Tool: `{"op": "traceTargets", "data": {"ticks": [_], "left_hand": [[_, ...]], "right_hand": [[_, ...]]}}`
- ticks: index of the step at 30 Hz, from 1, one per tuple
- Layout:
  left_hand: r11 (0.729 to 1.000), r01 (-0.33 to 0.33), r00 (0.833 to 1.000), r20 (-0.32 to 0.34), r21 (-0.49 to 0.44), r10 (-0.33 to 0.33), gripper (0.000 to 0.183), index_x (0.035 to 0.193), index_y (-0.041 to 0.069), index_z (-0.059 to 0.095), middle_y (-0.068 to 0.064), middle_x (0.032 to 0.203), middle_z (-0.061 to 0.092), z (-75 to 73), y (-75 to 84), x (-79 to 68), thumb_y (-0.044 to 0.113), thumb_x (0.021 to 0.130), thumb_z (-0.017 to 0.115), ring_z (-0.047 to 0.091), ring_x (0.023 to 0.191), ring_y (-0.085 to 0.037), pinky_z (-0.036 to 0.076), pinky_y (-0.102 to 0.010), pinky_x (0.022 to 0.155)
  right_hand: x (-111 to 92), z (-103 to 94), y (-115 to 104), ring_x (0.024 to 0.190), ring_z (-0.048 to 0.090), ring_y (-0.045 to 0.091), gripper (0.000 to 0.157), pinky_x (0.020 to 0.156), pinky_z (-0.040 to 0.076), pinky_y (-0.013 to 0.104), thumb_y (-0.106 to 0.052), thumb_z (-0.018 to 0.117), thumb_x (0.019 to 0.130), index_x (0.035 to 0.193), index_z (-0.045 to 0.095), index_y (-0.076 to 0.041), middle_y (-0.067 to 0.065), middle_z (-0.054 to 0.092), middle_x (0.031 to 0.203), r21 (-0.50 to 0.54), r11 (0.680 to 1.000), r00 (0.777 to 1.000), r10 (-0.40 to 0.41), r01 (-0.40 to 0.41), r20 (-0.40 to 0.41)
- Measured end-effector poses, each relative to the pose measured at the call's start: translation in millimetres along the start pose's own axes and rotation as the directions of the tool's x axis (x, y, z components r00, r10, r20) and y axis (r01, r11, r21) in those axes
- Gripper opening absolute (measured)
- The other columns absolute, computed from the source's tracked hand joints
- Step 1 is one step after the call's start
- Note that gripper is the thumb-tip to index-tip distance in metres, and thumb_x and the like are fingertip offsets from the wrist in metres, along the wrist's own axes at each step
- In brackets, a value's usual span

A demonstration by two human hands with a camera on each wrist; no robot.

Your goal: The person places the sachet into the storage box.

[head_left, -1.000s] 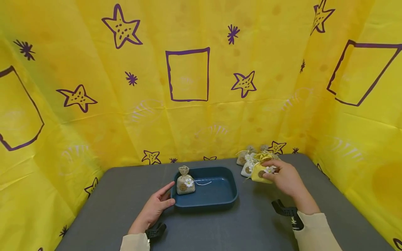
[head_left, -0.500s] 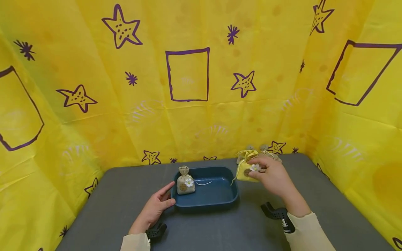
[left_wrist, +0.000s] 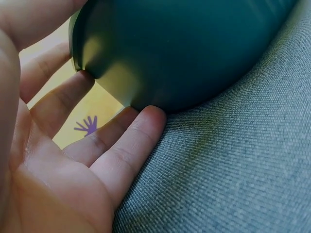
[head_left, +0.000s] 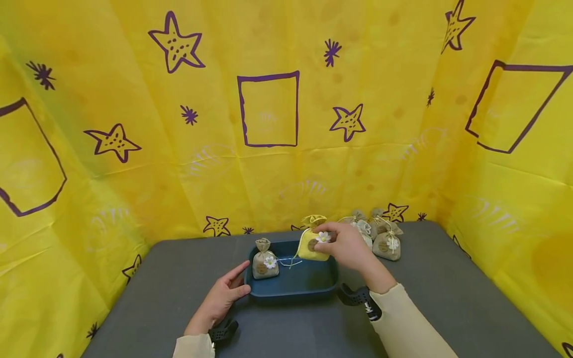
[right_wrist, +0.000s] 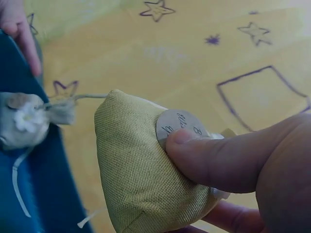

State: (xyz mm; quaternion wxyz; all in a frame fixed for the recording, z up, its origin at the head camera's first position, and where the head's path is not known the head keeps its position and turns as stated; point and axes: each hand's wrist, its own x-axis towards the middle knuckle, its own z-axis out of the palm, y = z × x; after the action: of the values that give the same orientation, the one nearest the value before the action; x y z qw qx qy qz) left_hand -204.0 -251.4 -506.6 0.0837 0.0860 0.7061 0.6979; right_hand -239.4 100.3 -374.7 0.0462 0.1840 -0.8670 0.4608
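My right hand (head_left: 344, 244) pinches a small yellow drawstring sachet (head_left: 309, 247) over the right half of a dark blue rectangular tray (head_left: 291, 293). In the right wrist view, the thumb presses on the yellow sachet's (right_wrist: 141, 160) round printed label (right_wrist: 174, 125), with other fingers behind it. A white flower decorates its side. My left hand (head_left: 221, 298) touches the tray's left end. In the left wrist view, its nearly straight fingers (left_wrist: 129, 145) rest their tips against the tray's outer wall (left_wrist: 165, 63). Inside the tray, at its left, a beige sachet (head_left: 265, 266) with a white flower stands upright.
To the tray's right, several more sachets (head_left: 387, 246), beige and white, stand grouped on the grey tabletop (head_left: 179, 268). A yellow curtain (head_left: 268, 189) with purple stars and frames hangs behind and along both sides.
My right hand has carried the yellow sachet leftward from the group to over the tray, uncovering the sachets behind. My left hand has stayed at the tray's left end.
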Motion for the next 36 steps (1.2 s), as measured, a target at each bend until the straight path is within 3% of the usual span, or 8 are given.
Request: {"op": "traceTargets", "data": {"ticks": [4, 9, 18, 25, 31, 36], "left_hand": [[1.0, 0.004, 1.0, 0.004, 0.002, -0.004, 0.064, 0.155, 0.007, 0.035, -0.018, 0.161, 0.022, -0.2, -0.1, 0.0, 0.005, 0.097, 0.064, 0.025, 0.144, -0.036, 0.035, -0.046, 0.107], [1.0, 0.004, 1.0, -0.005, 0.001, -0.004, 0.064, 0.155, 0.007, 0.036, -0.018, 0.161, 0.022, -0.7, -0.2, -0.6, 0.005, 0.097, 0.064, 0.025, 0.144, -0.037, 0.036, -0.047, 0.107], [1.0, -0.004, 1.0, -0.003, 0.006, 0.004, 0.065, 0.155, 0.007, 0.035, -0.019, 0.161, 0.022, -1.5, -1.2, -0.3, 0.005, 0.097, 0.065, 0.025, 0.144, -0.037, 0.036, -0.046, 0.108], [1.0, -0.002, 1.0, 0.02, -0.03, 0.002, 0.067, 0.156, 0.006, 0.032, -0.02, 0.16, 0.021, -1.1, -2.4, 0.7, 0.003, 0.097, 0.064, 0.026, 0.144, -0.035, 0.042, -0.034, 0.103], [0.999, -0.001, 1.0, 0.023, -0.035, 0.002, 0.066, 0.156, 0.006, 0.032, -0.02, 0.16, 0.022, -1.2, -2.7, 1.1, 0.003, 0.098, 0.063, 0.027, 0.143, -0.035, 0.043, -0.033, 0.102], [1.0, -0.005, 1.0, 0.019, -0.03, 0.006, 0.066, 0.156, 0.007, 0.032, -0.02, 0.161, 0.021, -1.7, -2.1, 1.7, 0.003, 0.098, 0.063, 0.027, 0.143, -0.035, 0.043, -0.033, 0.103]], "right_hand": [[13, 19.5, 7, 0.073, 0.061, 0.019, 0.029, 0.061, 0.052, 0.035, -0.011, 0.082, 0.082, 0.11, 0.075, -0.016, -0.001, 0.068, 0.097, 0.06, 0.998, 0.999, 0.004, -0.007, 0.052], [26, 42.9, 15, 0.086, 0.059, 0.018, 0.027, 0.073, 0.05, 0.038, -0.013, 0.082, 0.082, 0.108, 0.075, -0.017, -0.002, 0.068, 0.108, 0.001, 1.0, 0.994, -0.011, 0.011, 0.106], [42, 78.3, 23, 0.086, 0.057, 0.019, 0.024, 0.076, 0.048, 0.038, -0.013, 0.084, 0.078, 0.101, 0.076, -0.016, -0.003, 0.067, 0.099, -0.117, 0.992, 0.988, -0.022, 0.04, 0.156], [46, 92.4, 27, 0.093, 0.06, 0.024, 0.024, 0.081, 0.05, 0.043, -0.015, 0.086, 0.078, 0.1, 0.076, -0.014, 0.001, 0.067, 0.101, -0.16, 0.987, 0.987, 0.013, 0.014, 0.161], [47, 99.0, 29, 0.106, 0.061, 0.029, 0.028, 0.085, 0.05, 0.044, 0.0, 0.076, 0.08, 0.106, 0.074, -0.011, 0.007, 0.068, 0.112, -0.191, 0.98, 0.984, 0.081, -0.05, 0.158], [42, 96.7, 27, 0.105, 0.059, 0.028, 0.038, 0.069, 0.045, 0.035, 0.008, 0.068, 0.078, 0.111, 0.074, -0.01, 0.01, 0.065, 0.121, -0.121, 0.986, 0.979, 0.132, -0.114, 0.154]]}}
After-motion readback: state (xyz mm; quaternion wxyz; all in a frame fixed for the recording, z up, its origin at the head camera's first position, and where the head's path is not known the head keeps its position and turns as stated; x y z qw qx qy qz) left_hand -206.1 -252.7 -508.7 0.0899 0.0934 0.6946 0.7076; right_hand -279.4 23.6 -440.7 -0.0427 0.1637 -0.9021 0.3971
